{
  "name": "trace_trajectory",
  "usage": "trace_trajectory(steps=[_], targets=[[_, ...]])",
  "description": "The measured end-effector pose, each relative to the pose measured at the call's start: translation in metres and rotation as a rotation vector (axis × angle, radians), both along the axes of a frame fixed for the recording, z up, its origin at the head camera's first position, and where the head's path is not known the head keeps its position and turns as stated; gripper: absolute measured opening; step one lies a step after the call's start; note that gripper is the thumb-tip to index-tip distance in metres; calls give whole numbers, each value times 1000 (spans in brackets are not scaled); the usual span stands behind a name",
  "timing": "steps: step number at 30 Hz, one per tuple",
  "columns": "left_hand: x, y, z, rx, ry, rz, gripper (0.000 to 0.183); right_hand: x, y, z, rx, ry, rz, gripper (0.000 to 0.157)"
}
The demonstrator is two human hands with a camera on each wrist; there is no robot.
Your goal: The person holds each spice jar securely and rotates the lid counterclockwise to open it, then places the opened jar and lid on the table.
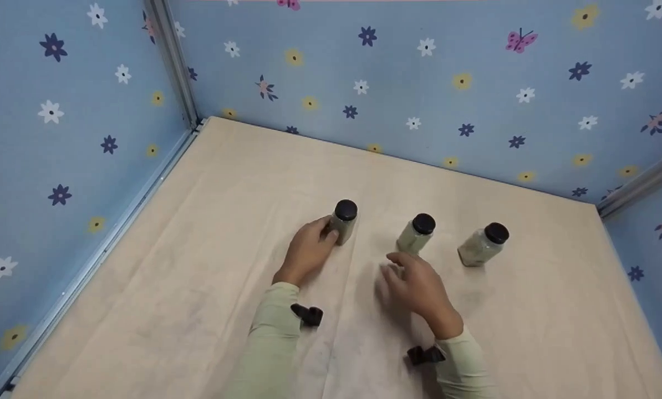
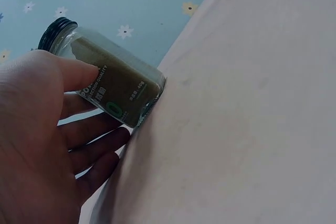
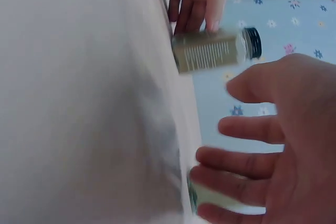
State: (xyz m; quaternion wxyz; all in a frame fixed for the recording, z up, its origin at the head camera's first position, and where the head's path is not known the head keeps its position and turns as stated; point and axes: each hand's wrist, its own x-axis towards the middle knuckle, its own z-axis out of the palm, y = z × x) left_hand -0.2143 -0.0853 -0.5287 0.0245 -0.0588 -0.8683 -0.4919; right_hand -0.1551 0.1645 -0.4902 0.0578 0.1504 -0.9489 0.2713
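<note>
My left hand (image 1: 309, 249) holds a glass spice jar (image 1: 342, 227) with a black lid, thumb on one side and fingers on the other. In the left wrist view, brownish-green powder fills much of this jar (image 2: 118, 85), and its base is at the cloth. My right hand (image 1: 419, 282) has its fingers spread with nothing between them. It is just in front of a second, similar jar (image 1: 414, 238). In the right wrist view, the fingers partly hide a greenish jar (image 3: 223, 198).
A third black-lidded jar (image 1: 480, 246) stands to the right of the second one. Pale cloth (image 1: 198, 249) covers the table. Blue flowered panels (image 1: 331, 72) rise along the back and both sides, with a metal rail (image 1: 109, 238) at the left edge.
</note>
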Motion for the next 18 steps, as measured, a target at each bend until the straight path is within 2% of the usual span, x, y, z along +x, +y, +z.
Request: trace_trajectory(steps=[3, 11, 18], targets=[[-1, 1, 0, -14, 18, 5, 47, -12, -11, 4, -57, -10, 2, 28], [-4, 3, -2, -30, 23, 2, 47, -39, -29, 1, -159, -27, -1, 26], [-5, -1, -2, -24, 32, 12, 44, -51, -42, 0, -282, -8, 28, 32]])
